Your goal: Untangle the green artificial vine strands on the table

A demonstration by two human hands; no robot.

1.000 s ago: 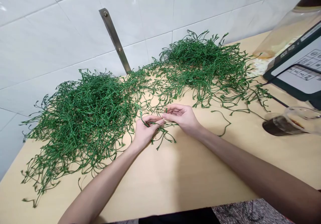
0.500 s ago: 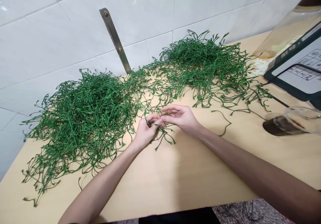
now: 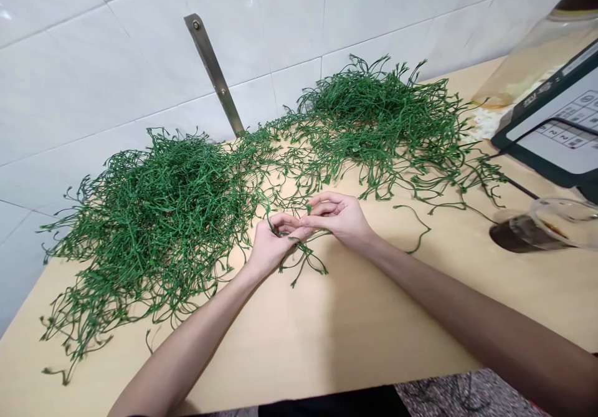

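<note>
Several thin green stems [image 3: 306, 256] with small branched tips hang from between my hands, just over the table. My left hand [image 3: 273, 239] is closed around these stems, its thumb pointing right. Close against it, my right hand [image 3: 343, 217] pinches at the stems with thumb and fingertips; the fingertips of both hands meet. A large tangled pile of green stems [image 3: 159, 211] lies to the left of my hands. Behind them to the right is a second pile of green stems [image 3: 383, 115]. One loose stem [image 3: 423, 236] lies curled on the table right of my right hand.
The pale wooden table [image 3: 280, 342] stands against a white tiled wall [image 3: 299, 18] with a metal bracket [image 3: 215, 74]. At the right are a clear cup [image 3: 527, 233] of dark liquid, a dark-framed device [image 3: 560, 118] with a cable, and a large clear container [image 3: 523, 62].
My fingertips have shifted slightly right and stay together. The stems hanging below them have swung a little, and my left thumb reaches further toward my right hand. The piles look the same.
</note>
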